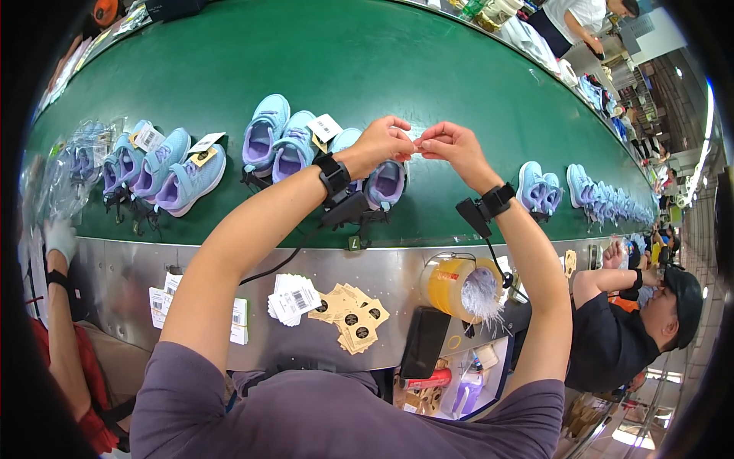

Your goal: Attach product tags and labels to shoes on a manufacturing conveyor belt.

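At the centre of the frame, the left hand (384,142) and right hand (451,145) met fingertip to fingertip, each grip pinching a small pale tag (417,141) between them. It hung above a pair of blue shoes (378,180) on the green desk (344,53).

Bare forearms, short purple-grey sleeves at the shoulders. Black strap on each wrist with a small black box clipped under it: left hand (382,143), right hand (453,145). Thin black cable trailing off each box toward the body.
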`<state>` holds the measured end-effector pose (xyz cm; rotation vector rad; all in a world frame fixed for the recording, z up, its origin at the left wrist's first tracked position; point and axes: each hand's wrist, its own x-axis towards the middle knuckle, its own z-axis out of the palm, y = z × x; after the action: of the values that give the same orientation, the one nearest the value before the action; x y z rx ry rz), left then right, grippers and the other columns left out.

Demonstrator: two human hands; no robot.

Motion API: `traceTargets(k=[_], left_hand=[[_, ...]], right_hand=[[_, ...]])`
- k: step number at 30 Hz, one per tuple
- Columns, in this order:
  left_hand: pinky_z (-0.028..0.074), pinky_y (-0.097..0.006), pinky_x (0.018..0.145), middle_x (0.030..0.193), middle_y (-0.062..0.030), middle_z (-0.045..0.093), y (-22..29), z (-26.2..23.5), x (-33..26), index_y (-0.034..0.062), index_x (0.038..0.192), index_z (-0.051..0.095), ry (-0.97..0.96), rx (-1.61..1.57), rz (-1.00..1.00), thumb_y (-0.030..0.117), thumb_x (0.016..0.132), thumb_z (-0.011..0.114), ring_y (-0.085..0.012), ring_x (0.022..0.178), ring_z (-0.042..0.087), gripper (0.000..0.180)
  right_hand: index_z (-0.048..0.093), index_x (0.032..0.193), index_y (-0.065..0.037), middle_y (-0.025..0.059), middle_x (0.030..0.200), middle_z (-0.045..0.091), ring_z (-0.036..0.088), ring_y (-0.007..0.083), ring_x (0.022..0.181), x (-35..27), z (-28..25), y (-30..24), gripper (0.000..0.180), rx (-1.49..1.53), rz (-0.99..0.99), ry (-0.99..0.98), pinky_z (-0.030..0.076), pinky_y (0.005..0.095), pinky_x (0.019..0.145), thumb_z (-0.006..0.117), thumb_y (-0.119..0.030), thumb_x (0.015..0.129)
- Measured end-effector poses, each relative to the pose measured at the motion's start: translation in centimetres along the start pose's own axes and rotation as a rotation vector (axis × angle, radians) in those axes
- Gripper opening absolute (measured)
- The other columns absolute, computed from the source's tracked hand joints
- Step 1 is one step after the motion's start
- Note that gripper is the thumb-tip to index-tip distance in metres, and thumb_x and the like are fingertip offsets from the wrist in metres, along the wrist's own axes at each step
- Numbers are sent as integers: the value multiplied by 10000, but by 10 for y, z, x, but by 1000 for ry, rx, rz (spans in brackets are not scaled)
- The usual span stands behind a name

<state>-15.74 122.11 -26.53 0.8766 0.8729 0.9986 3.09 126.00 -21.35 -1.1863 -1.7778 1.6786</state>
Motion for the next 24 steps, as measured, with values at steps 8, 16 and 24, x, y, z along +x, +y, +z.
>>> traceTargets(k=[8, 16, 24], left_hand=[[486, -261, 657, 826, -64, 605, 15, -31, -36, -56, 1219, 392, -25, -31, 23, 38, 802, 678, -132, 724, 584, 515], [475, -256, 663, 815, -50, 602, 34, -68, -87, -54, 1212, 408, -16, -2, 23, 49, 804, 677, -124, 723, 577, 499], [485, -260, 672, 835, -76, 618, 40, -105, -128, -45, 1188, 418, -41, -28, 67, 38, 775, 690, -133, 742, 596, 501]], right_hand=[[585, 985, 17, 128, 974, 675, 656, 162, 886, 2, 44, -22, 125, 7, -15, -14, 546, 265, 776, 598, -34, 872], [586, 998, 13, 114, 972, 676, 653, 153, 892, 2, 106, -46, 144, -27, -14, -38, 546, 263, 758, 605, -38, 866], [566, 954, 22, 89, 876, 659, 654, 148, 807, 11, 162, -58, 179, -121, -105, 24, 545, 262, 690, 654, -44, 813]])
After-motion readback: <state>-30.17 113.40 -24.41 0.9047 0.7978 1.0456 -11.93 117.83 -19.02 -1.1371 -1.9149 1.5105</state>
